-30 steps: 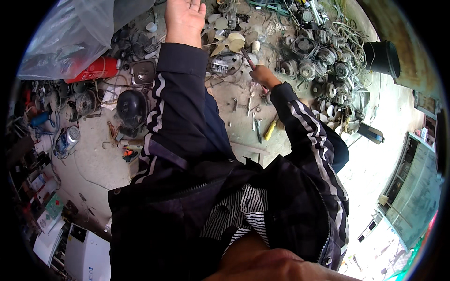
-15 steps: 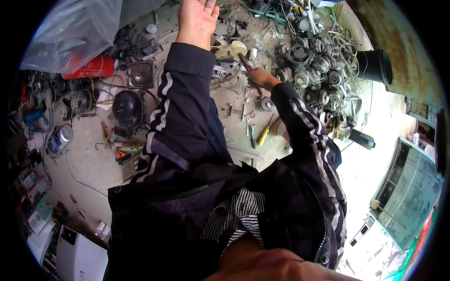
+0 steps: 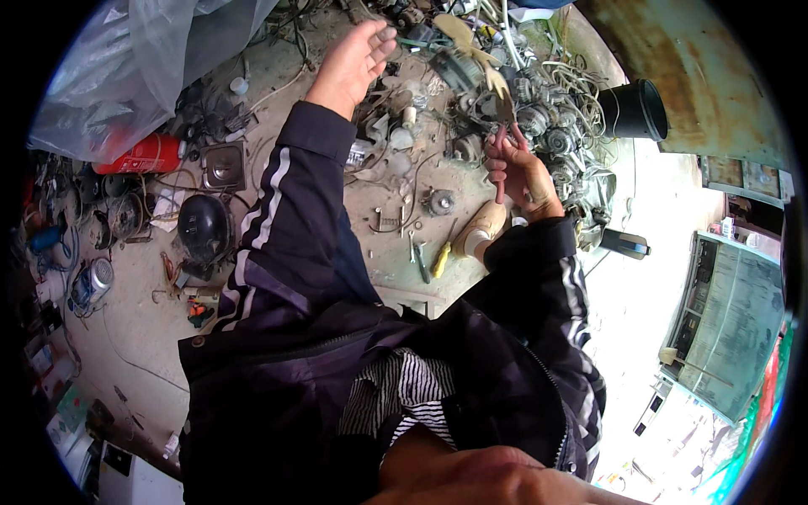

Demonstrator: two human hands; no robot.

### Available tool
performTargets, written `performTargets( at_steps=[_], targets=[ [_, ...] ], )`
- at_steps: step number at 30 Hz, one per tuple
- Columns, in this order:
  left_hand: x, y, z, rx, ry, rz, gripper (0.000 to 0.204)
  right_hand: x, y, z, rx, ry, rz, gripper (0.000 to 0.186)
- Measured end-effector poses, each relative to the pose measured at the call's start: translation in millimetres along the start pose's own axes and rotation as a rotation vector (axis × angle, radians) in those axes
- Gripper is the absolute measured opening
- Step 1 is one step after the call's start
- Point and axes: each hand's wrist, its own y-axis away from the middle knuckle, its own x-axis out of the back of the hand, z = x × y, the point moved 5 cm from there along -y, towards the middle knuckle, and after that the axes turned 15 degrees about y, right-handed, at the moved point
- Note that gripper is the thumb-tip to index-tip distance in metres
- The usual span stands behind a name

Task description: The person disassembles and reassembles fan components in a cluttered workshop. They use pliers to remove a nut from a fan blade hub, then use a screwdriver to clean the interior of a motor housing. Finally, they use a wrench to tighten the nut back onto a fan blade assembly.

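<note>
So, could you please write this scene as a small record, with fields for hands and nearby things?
Left hand: open, nothing visibly held
Right hand: closed around red-handled pliers
Pliers' far end: at pale fan blades; whether gripping, unclear
Loose tool: yellow-handled screwdriver, near tan shoe
Right side: black bucket beside heaped motors

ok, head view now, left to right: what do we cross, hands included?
Red cylinder, rectangular metal pan, open left hand, yellow-handled screwdriver, right hand gripping red-handled pliers, black bucket.
</note>
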Motion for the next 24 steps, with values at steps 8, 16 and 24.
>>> performTargets(
  at_steps=[8, 16, 24],
  targets=[
    [-24, 16, -46, 0.16, -0.374, -0.072, 0.059, 1, 13, -26, 0.224, 0.024, -0.11, 0.031],
    [-36, 20, -80, 0.405, -0.034, -0.175, 0.112, -15, 19, -7, 0.109, 0.081, -0.195, 0.032],
    [-30, 12, -80, 0.44, 0.161, -0.218, 0.104, -24, 19, -6, 0.128, 0.233, -0.198, 0.03]
  ],
)
